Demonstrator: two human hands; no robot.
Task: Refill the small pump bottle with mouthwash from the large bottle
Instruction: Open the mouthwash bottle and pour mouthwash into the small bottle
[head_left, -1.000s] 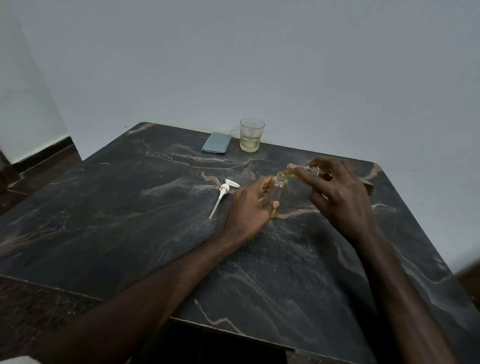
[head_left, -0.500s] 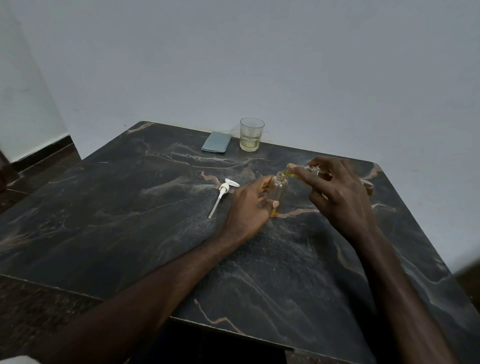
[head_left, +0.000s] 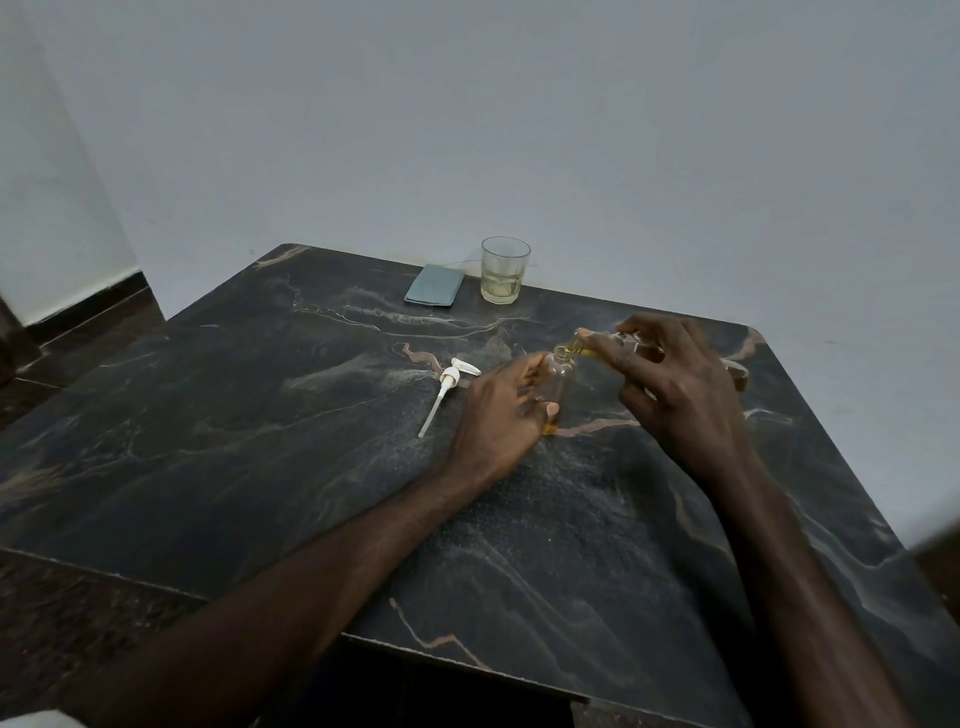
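The small clear bottle (head_left: 562, 387) stands upright on the dark marble table (head_left: 260, 441), uncapped, with a little amber liquid at its bottom. My left hand (head_left: 501, 415) grips it from the left side. My right hand (head_left: 670, 384) holds the large bottle (head_left: 592, 347) tipped almost level, its mouth right over the small bottle's neck; yellow mouthwash shows at the spout. Most of the large bottle is hidden under my fingers. The white pump head (head_left: 449, 384) with its dip tube lies on the table left of my left hand.
A drinking glass (head_left: 504, 270) with pale yellow liquid stands at the table's far edge by the wall, and a grey-blue phone (head_left: 435, 286) lies flat beside it. A small brown cap-like object (head_left: 737, 371) sits beyond my right hand near the right edge.
Hardly anything differs: both hands keep the same grip and the large bottle stays tipped over the small bottle's neck.
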